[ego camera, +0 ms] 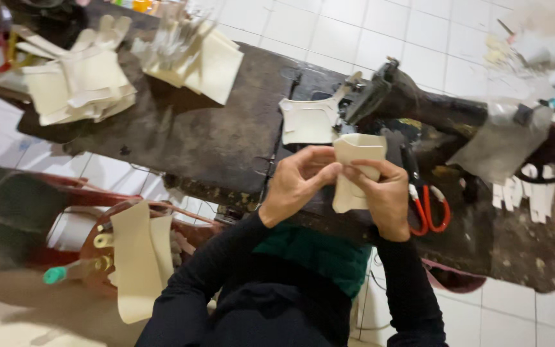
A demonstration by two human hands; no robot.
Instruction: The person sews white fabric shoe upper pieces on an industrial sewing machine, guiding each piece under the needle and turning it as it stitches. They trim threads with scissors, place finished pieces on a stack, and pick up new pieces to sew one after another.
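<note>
Both hands are up over the near edge of the dark table (213, 135), pinching the same cream-coloured cut piece (354, 170) between them. The left hand (297, 183) grips its left edge with thumb and fingertips, and the right hand (387, 196) holds the right side, fingers curled over it. Just behind sits the black sewing machine (419, 103), with another cream piece (308, 121) lying at its foot. Red-handled scissors (430, 209) rest right beside the right hand. Stacks of cut pieces (78, 87) sit well off at the table's far end.
</note>
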